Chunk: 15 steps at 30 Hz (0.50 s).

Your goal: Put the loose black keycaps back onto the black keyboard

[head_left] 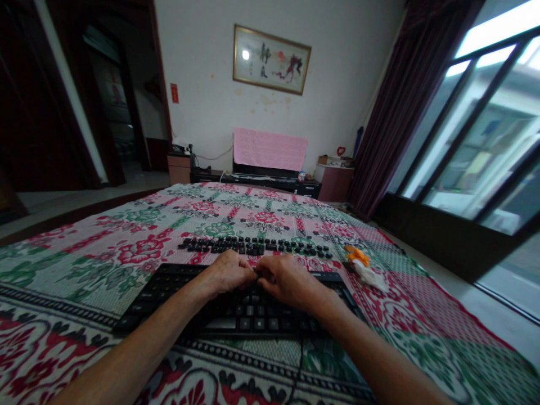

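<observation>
A black keyboard [145,295] lies on the patterned cloth in front of me, with a thin dark cable [300,365] running from its near edge. My left hand [231,271] is closed in a pinch over the middle of the keyboard. Right beside it, my right hand [283,279] is also closed, thumb and fingers curled together. The fingertips of both meet over the keys; a small dark bit shows between them, too small to name. Just beyond the keyboard, several loose black keycaps [291,246] lie in uneven rows.
Right of the keyboard lie an orange item [358,256] and a crumpled white cloth or tissue [372,275]. The floral cloth [139,247] covers the broad surface. Beyond stand a low black cabinet [310,188] and a pink-covered panel [270,149]. Dark curtains [405,112] hang at the right.
</observation>
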Each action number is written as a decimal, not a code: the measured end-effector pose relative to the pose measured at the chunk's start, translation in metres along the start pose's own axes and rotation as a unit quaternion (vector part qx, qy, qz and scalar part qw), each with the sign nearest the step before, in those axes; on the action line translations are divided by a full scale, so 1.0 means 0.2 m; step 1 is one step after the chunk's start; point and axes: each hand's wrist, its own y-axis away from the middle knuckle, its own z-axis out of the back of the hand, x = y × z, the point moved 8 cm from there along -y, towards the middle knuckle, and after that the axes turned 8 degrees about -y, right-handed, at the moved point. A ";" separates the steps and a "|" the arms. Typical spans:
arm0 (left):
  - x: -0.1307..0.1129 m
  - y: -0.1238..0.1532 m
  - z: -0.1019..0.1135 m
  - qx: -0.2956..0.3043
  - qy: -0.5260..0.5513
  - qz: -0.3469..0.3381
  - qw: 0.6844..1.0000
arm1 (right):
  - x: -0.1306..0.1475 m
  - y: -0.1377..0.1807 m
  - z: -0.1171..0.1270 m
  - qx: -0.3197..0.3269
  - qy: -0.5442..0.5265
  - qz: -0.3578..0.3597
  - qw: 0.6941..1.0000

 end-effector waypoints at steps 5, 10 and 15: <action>-0.05 0.02 0.01 -0.005 0.006 -0.009 1.000 | -0.01 0.00 -0.01 0.001 0.016 -0.016 1.000; -0.06 0.00 0.05 -0.027 -0.037 -0.063 0.997 | -0.06 0.01 0.04 0.013 -0.057 -0.034 0.998; -0.02 -0.01 0.10 -0.057 -0.055 -0.067 0.995 | -0.08 0.02 0.05 0.032 -0.096 -0.037 0.994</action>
